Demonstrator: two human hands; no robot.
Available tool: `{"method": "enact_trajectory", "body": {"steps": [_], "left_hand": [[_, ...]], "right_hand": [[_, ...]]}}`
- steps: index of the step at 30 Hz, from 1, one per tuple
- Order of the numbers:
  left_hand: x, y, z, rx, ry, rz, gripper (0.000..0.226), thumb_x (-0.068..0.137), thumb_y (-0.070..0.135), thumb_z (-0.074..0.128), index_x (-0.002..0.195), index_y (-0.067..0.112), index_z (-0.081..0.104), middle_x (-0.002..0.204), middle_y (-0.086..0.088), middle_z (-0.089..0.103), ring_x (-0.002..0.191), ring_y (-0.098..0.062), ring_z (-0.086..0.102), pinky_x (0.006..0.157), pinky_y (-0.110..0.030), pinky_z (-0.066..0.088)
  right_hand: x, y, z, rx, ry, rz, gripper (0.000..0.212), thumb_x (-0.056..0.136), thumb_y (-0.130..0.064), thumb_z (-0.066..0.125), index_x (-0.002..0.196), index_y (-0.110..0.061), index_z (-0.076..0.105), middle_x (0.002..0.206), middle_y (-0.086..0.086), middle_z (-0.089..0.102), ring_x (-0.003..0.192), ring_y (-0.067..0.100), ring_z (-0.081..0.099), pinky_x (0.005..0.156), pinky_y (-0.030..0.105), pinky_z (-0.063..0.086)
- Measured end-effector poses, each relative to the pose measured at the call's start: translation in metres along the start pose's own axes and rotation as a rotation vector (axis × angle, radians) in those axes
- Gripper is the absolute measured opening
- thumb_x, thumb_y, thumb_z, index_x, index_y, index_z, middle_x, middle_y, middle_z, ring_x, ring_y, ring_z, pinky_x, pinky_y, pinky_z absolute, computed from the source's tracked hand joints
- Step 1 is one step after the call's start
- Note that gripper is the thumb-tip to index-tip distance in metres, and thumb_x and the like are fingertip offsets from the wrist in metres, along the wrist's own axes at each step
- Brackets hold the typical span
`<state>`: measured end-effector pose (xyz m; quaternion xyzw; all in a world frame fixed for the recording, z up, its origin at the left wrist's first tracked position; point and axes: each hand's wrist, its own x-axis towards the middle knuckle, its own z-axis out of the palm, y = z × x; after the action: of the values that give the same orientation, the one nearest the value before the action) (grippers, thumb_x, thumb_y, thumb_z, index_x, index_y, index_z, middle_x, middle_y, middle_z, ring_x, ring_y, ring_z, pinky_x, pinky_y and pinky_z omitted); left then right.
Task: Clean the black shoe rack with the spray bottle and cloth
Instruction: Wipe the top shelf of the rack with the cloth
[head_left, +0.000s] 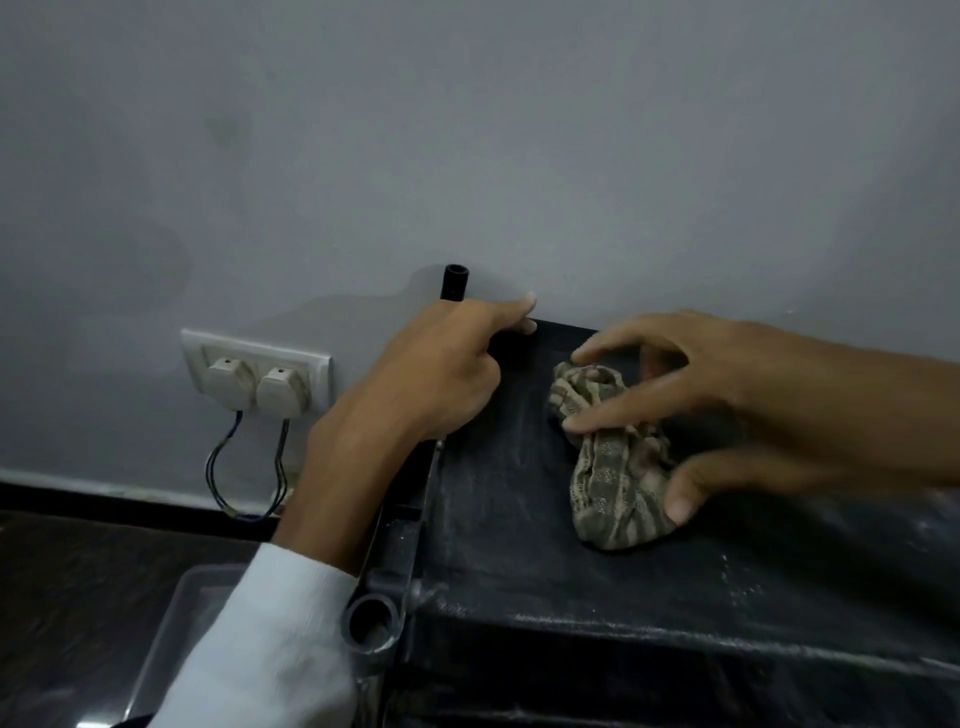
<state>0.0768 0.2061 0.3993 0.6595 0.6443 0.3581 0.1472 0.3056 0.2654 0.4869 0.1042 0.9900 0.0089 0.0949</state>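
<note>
The black shoe rack (519, 519) fills the lower right, its dusty top shelf seen from above against the grey wall. A crumpled brown patterned cloth (608, 467) lies on that shelf. My right hand (727, 405) is over the cloth, with fingers and thumb curled round it. My left hand (441, 374) grips the rack's back left corner beside the upright black tube (455, 281), its index finger stretched along the back rim. No spray bottle is in view.
A white wall socket (254, 371) with two plugs and dangling wires sits left of the rack, low on the wall. A clear plastic container (176, 623) stands on the dark floor at the lower left. An open tube socket (371, 621) marks the rack's front left corner.
</note>
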Motion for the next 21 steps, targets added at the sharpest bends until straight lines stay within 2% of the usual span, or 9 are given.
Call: {"method": "enact_trajectory", "body": {"steps": [3,5,7,9,13,15,18,20,21], "left_hand": [[0.001,-0.001,0.000,0.019,0.011,0.001,0.073,0.085,-0.012,0.039,0.148,0.024,0.042,0.141,0.012,0.055,0.135,-0.011,0.043,0.112,-0.031,0.036],[0.001,-0.001,0.000,0.021,0.012,0.008,0.073,0.085,-0.013,0.039,0.148,0.023,0.043,0.140,0.012,0.056,0.134,-0.011,0.045,0.111,-0.029,0.037],[0.000,-0.001,0.000,0.009,0.011,0.001,0.073,0.085,-0.013,0.039,0.148,0.024,0.043,0.139,0.014,0.057,0.129,-0.011,0.049,0.109,-0.028,0.038],[0.000,-0.002,0.001,-0.003,0.010,-0.002,0.072,0.086,-0.012,0.039,0.148,0.025,0.043,0.138,0.015,0.057,0.126,-0.011,0.052,0.108,-0.029,0.039],[0.001,-0.004,0.002,-0.021,0.001,-0.011,0.073,0.086,-0.011,0.039,0.147,0.027,0.045,0.136,0.014,0.059,0.125,-0.014,0.053,0.109,-0.035,0.041],[0.001,-0.005,0.003,-0.022,-0.004,-0.023,0.072,0.085,-0.011,0.039,0.145,0.028,0.047,0.133,0.008,0.062,0.124,-0.016,0.054,0.109,-0.036,0.041],[0.002,-0.008,0.003,-0.041,-0.005,-0.053,0.070,0.088,-0.010,0.038,0.143,0.032,0.049,0.124,-0.003,0.067,0.121,-0.020,0.056,0.107,-0.032,0.042],[0.002,-0.008,0.004,-0.043,-0.007,-0.061,0.067,0.090,-0.009,0.039,0.142,0.032,0.050,0.120,-0.010,0.068,0.117,-0.023,0.058,0.105,-0.031,0.043],[0.002,-0.008,0.004,-0.037,-0.010,-0.060,0.067,0.090,-0.008,0.039,0.142,0.032,0.050,0.118,-0.013,0.068,0.116,-0.024,0.059,0.104,-0.032,0.044]], "right_hand": [[0.006,0.007,0.015,-0.028,0.174,-0.134,0.050,0.085,-0.065,0.059,0.129,-0.042,0.061,0.157,-0.013,0.033,0.145,0.006,0.023,0.108,0.032,0.038],[0.008,0.007,0.023,0.074,0.180,-0.161,0.044,0.090,-0.053,0.060,0.129,-0.032,0.060,0.153,-0.009,0.045,0.148,0.010,0.029,0.113,0.038,0.041],[0.008,0.004,0.027,0.083,0.187,-0.135,0.042,0.093,-0.046,0.056,0.133,-0.036,0.052,0.143,-0.013,0.055,0.139,0.004,0.043,0.104,0.037,0.050],[0.008,0.000,0.028,-0.043,0.238,-0.105,0.039,0.095,-0.048,0.049,0.134,-0.042,0.048,0.132,-0.015,0.061,0.125,0.008,0.056,0.085,0.038,0.058],[0.008,-0.010,0.028,-0.276,0.269,0.080,0.043,0.095,-0.066,0.035,0.123,-0.042,0.058,0.108,-0.009,0.067,0.089,0.016,0.066,0.054,0.032,0.050],[0.011,-0.015,0.027,-0.341,0.279,0.251,0.053,0.093,-0.070,0.023,0.109,-0.038,0.063,0.090,-0.010,0.062,0.080,0.017,0.063,0.052,0.029,0.041],[0.009,-0.013,0.032,-0.332,0.312,0.413,0.063,0.088,-0.071,0.017,0.089,-0.028,0.063,0.078,-0.010,0.056,0.076,0.015,0.058,0.059,0.033,0.047],[-0.001,-0.008,0.033,-0.176,0.330,0.432,0.070,0.085,-0.079,0.019,0.096,-0.029,0.067,0.084,-0.014,0.054,0.079,0.007,0.052,0.068,0.033,0.050],[-0.006,-0.006,0.034,-0.041,0.334,0.421,0.071,0.084,-0.083,0.023,0.111,-0.032,0.066,0.092,-0.017,0.054,0.085,0.001,0.052,0.074,0.027,0.049]]}}
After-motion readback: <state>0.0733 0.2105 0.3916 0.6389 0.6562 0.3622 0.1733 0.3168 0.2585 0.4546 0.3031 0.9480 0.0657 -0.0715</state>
